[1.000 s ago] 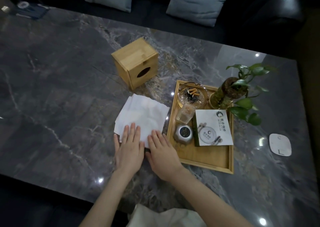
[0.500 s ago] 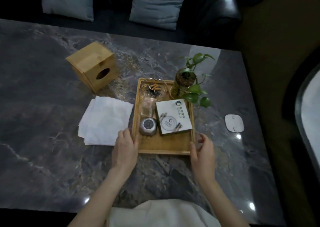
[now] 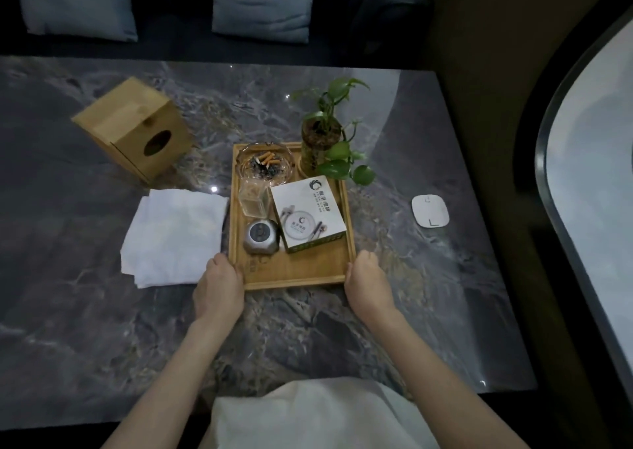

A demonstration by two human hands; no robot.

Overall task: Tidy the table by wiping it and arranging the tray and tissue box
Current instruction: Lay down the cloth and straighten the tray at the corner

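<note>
We look down on a dark marble desk [image 3: 102,311]. Our left hand [image 3: 219,286] and right hand [image 3: 368,282] each clasp a near corner of the wooden tray [image 3: 298,270], fingers curled around its rim. The tray carries a glass ashtray [image 3: 265,164] with cigarette butts, a small clear glass [image 3: 254,200], a round metal object [image 3: 261,241], a white printed box [image 3: 308,214] and a potted plant [image 3: 322,140]. Folded white tissues [image 3: 174,236] lie just left of the tray. The wooden tissue box [image 3: 133,133] stands farther back on the left.
</note>
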